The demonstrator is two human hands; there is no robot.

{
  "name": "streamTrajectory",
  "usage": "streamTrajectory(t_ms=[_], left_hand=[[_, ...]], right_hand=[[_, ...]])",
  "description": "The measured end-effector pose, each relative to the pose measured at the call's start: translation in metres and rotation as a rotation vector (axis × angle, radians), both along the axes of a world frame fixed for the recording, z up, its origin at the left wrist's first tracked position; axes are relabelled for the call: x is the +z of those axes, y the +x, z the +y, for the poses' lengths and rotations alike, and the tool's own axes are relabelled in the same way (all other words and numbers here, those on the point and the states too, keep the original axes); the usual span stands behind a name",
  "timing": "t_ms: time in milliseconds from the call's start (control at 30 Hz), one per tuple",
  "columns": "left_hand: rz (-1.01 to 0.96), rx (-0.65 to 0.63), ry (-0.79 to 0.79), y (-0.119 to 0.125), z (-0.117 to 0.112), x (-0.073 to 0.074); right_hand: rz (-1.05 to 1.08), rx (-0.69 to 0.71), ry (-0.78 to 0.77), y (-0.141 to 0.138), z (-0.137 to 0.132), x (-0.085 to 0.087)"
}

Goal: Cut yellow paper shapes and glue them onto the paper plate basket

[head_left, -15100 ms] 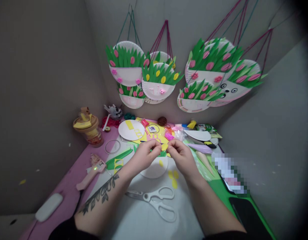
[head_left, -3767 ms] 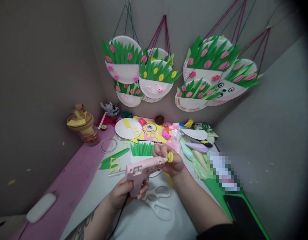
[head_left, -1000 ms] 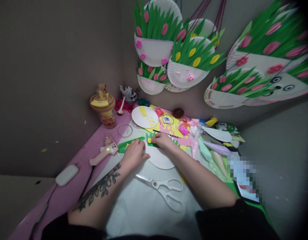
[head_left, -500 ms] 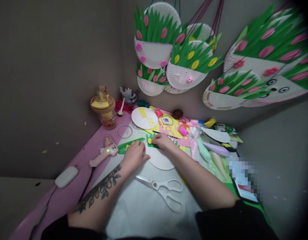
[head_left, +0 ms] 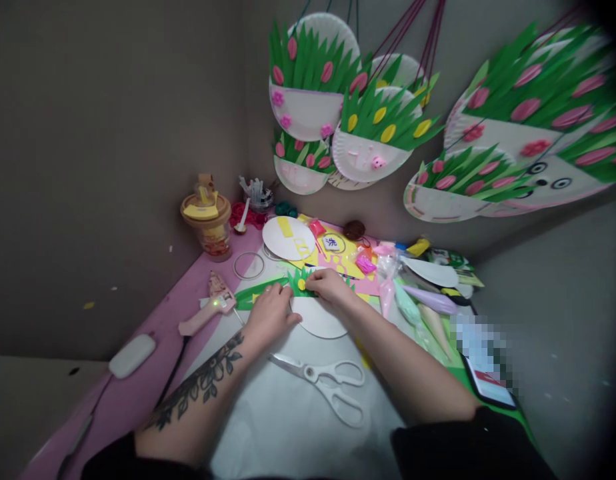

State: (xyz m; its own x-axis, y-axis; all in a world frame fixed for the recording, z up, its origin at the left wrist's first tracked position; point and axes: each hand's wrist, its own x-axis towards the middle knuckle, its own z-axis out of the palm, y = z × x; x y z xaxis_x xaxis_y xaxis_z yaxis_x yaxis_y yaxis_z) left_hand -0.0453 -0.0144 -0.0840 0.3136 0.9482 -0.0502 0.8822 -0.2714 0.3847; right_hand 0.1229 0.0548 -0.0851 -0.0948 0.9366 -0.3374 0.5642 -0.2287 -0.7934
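Observation:
A half paper plate [head_left: 318,320] lies on the white table sheet, with a green foam grass strip [head_left: 299,278] along its far edge. A small yellow foam oval [head_left: 301,285] sits on the grass. My right hand [head_left: 329,285] rests on the grass strip just right of the oval, fingers curled and pressing down. My left hand [head_left: 271,313] lies at the plate's left edge, fingers bent, touching the plate and the sheet. Neither hand lifts anything.
A pink glue gun [head_left: 208,309] lies left of my left hand, light on. White scissors [head_left: 325,385] lie near me. A yellow-lidded jar [head_left: 208,223], a white plate [head_left: 289,238], foam scraps and piping-bag shapes [head_left: 421,308] crowd the back and right. Finished plate baskets [head_left: 308,87] hang on the wall.
Since 3.8 s ago the glue gun has been laid down at the left and the yellow oval placed on the grass. Over the last second both hands have stayed pressing almost still.

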Motion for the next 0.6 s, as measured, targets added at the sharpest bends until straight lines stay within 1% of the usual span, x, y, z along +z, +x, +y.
streamTrajectory(t_ms=[333,500,600], left_hand=[[0.001,-0.003,-0.021,0.0002,-0.001,0.0053],[-0.005,0.013,-0.044,0.0008,-0.0015,0.0067],[-0.006,0.001,-0.036,0.0004,-0.0016,0.0068]], right_hand=[[-0.033,0.004,0.025,0.0029,0.0081,-0.0082],[-0.042,0.073,0.042,0.0012,0.0038,-0.0074],[-0.049,0.126,0.037,0.0004,0.0016,-0.0065]])
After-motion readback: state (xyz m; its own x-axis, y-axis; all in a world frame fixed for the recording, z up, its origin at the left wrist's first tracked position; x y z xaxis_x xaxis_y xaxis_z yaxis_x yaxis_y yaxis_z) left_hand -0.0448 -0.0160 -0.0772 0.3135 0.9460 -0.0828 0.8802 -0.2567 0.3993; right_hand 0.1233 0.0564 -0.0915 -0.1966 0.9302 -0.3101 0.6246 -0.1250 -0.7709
